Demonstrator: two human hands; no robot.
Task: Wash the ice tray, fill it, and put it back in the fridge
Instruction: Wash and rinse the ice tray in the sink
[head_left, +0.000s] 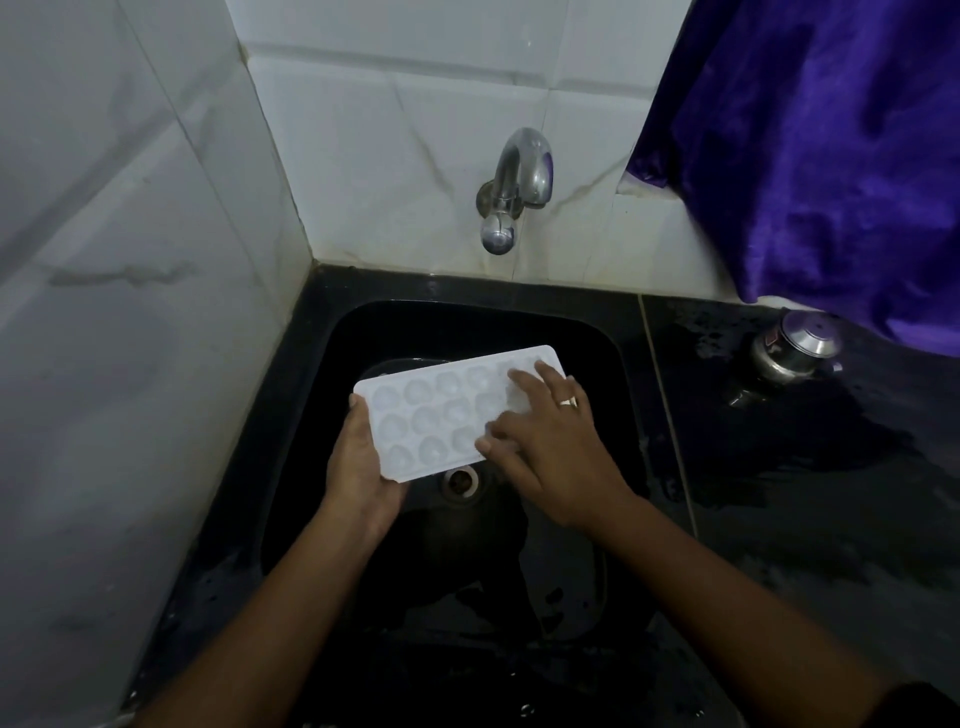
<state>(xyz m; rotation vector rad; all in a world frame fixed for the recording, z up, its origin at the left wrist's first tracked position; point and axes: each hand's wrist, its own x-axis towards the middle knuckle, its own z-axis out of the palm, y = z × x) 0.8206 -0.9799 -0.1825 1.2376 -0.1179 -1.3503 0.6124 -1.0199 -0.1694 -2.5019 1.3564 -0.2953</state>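
Observation:
A white ice tray (431, 415) with round hollows is held over the black sink (322, 395), tilted slightly. My left hand (363, 467) grips its near left end, thumb on the rim and fingers under it. Over the tray's right part lies my right hand (550, 441), fingers spread and fairly straight, resting on the hollows. That hand hides the tray's right end. A ring is on one finger. The metal tap (511, 192) juts from the tiled wall above the sink, and no water stream is visible.
The sink's drain (460, 480) shows just below the tray. A small steel vessel (795, 351) stands on the wet black counter (779, 493) to the right. A purple cloth (810, 156) hangs at the upper right. White tiled walls close the left and back.

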